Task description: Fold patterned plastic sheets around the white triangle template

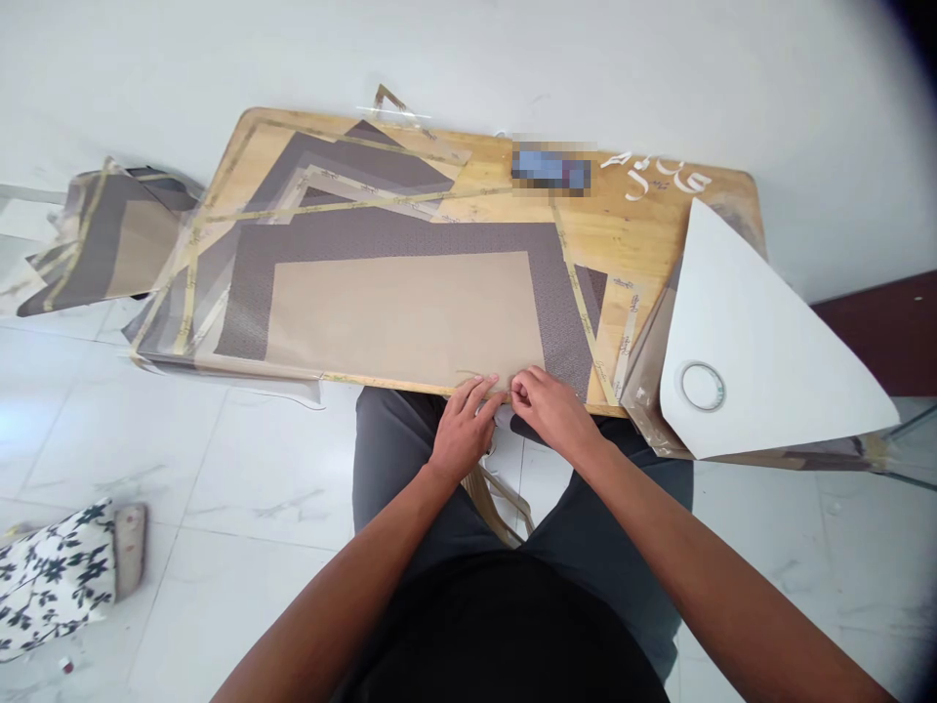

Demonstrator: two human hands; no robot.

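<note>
Floral cloth (pixel 55 576) on the floor, far left. Loose grey-and-tan sheets (pixel 102 244) hang off the left end of the wooden table (pixel 659 215). Left hand (pixel 463 430) and right hand (pixel 552 410) sit close together at the table's near edge, fingertips (pixel 516 391) nearly meeting on the tan sheet (pixel 402 322) with grey border (pixel 563 322), at its tape strip (pixel 387 383); cannot tell if they clamp it. Blurred object (pixel 550 166) lies at the far edge. White pointed sheet (pixel 761 342) with metal eyelet (pixel 703 387) rests at right end, overhanging the table.
</note>
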